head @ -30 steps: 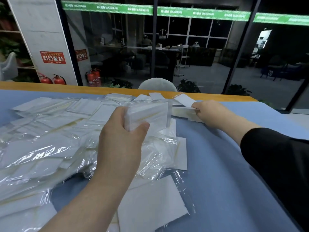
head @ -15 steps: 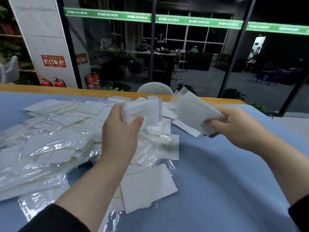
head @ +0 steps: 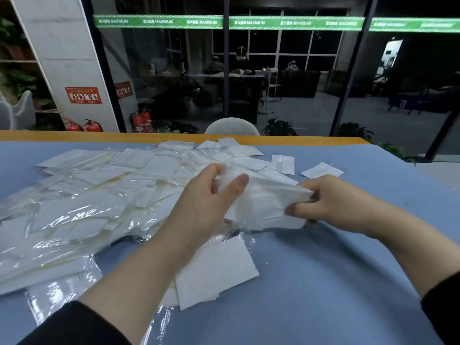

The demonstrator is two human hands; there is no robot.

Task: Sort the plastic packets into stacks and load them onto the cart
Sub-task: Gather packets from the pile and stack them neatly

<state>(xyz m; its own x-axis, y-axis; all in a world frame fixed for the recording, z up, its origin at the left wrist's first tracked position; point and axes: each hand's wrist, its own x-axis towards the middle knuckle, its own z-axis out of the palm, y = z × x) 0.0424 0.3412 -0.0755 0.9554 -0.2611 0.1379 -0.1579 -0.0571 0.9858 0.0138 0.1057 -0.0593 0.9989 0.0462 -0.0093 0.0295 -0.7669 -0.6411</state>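
A stack of white plastic packets point(head: 263, 202) is held between both hands above the blue table point(head: 336, 270). My left hand point(head: 201, 207) grips its left end, thumb on top. My right hand point(head: 331, 205) pinches its right end. A wide heap of clear and white packets point(head: 87, 207) covers the table's left half. A larger white packet point(head: 214, 267) lies flat just below my left wrist. Two single packets point(head: 283, 163) point(head: 322, 170) lie apart at the far right of the heap. No cart is in view.
The table's far edge is a wooden strip point(head: 74, 135). Behind it stands a grey chair back point(head: 231, 127) and a glass wall. Red fire extinguishers point(head: 142, 120) stand on the floor beyond. Bare blue surface spreads to the right and front.
My hands have come together: the packets that each hand held separately are now joined into one stack held by both. The view has dropped slightly toward the table.
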